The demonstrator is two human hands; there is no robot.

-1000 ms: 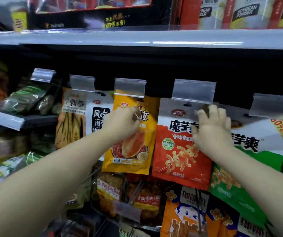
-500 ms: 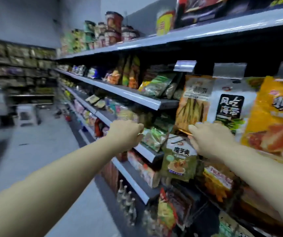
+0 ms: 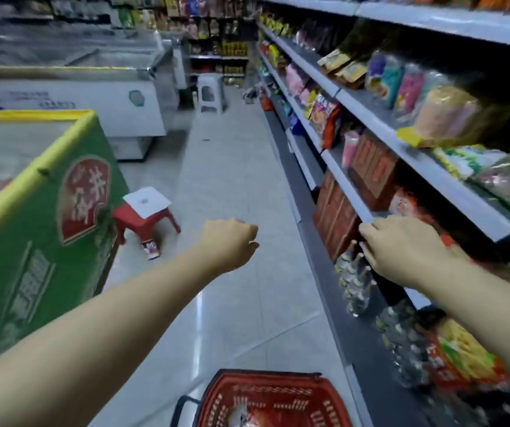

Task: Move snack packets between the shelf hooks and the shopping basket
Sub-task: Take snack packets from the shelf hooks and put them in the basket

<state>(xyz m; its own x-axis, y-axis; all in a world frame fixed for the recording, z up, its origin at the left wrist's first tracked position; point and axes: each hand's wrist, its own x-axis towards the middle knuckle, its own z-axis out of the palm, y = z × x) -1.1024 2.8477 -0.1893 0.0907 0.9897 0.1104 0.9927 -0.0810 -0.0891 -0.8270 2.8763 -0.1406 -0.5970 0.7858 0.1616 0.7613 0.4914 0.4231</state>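
Both hands off the packets

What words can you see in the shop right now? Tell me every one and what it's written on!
Green crate: big white characters on a red badge and more below, too blurred and tilted to read.
White freezer: faint blue print and a round logo, too small to read.
White sheet on the red stool: a small dark mark, unreadable.
Shelf packets and red boxes: print blurred.
Red basket: no text legible.
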